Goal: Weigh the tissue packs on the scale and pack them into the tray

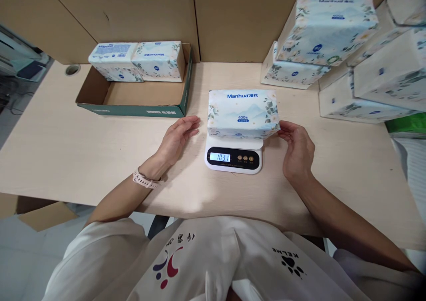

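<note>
A pack of tissues (242, 114) with a pale blue floral wrapper lies across a white digital kitchen scale (234, 160), covering most of its platform. The lit display appears to read 103.1. Just left of the pack, my left hand (179, 136) rests by the table with its fingers loosely extended, apart from the pack and holding nothing. At the other side is my right hand (297, 148), its slightly curved fingers at the pack's lower right corner. Those fingertips look to be touching or very near the wrapper, without a grip around it.
A green-edged cardboard box (140, 110) at the back left holds two tissue packs (159, 61) along its far side. More tissue packs (328, 32) are stacked at the back right. Brown panels (233, 21) border the table's (66, 150) far edge. An open carton (46, 214) sits below at left.
</note>
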### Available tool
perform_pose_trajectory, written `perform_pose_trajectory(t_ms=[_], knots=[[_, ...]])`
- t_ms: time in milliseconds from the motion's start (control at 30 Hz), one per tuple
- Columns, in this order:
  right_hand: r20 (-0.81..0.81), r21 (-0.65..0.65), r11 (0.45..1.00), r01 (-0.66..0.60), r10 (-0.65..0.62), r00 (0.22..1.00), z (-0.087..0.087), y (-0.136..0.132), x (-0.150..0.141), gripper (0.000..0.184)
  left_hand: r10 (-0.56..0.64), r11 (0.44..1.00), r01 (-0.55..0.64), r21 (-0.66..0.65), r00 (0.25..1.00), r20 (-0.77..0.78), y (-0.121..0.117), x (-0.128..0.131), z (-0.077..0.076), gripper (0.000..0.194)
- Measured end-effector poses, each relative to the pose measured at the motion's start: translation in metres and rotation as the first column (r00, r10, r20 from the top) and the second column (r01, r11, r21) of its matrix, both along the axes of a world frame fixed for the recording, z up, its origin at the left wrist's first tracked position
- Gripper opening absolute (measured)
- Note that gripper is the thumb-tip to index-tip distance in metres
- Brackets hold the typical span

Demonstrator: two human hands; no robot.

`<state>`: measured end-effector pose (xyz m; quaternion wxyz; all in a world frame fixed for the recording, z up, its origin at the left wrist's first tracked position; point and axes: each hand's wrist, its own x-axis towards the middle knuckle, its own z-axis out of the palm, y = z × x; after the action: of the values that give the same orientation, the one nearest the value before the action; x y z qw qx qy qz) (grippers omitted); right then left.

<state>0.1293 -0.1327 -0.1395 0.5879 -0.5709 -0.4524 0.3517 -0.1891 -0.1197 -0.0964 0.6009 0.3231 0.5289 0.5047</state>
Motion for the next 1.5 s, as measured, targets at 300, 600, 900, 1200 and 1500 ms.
perform_pose_trajectory(t_ms=[300, 600, 900, 1200, 1500], knots=[[0.032, -0.006, 1.000, -0.001, 0.001, 0.999, -0.001, -0.001, 0.002, 0.038, -0.002, 1.000, 0.002, 0.006, 1.000, 0.011, 0.001, -0.001, -0.002, 0.017], [0.063, -0.009, 1.000, -0.010, 0.010, 0.998, 0.000, -0.001, 0.002, 0.037, 0.000, 1.000, 0.000, 0.011, 1.000, 0.005, 0.000, 0.000, -0.001, 0.017], [0.099, -0.027, 1.000, -0.009, 0.012, 0.995, -0.003, 0.000, 0.004, 0.039, -0.005, 1.000, 0.005, 0.010, 1.000, -0.006, 0.000, 0.000, -0.001, 0.016], [0.069, 0.006, 1.000, 0.002, -0.003, 0.998, -0.005, 0.001, 0.003, 0.039, -0.008, 1.000, 0.008, 0.016, 1.000, -0.009, 0.003, -0.002, -0.006, 0.018], [0.181, -0.013, 1.000, -0.016, 0.018, 0.983, 0.013, -0.002, -0.002, 0.048, 0.010, 0.934, 0.119, 0.336, 0.934, -0.358, -0.012, 0.005, 0.000, 0.038]])
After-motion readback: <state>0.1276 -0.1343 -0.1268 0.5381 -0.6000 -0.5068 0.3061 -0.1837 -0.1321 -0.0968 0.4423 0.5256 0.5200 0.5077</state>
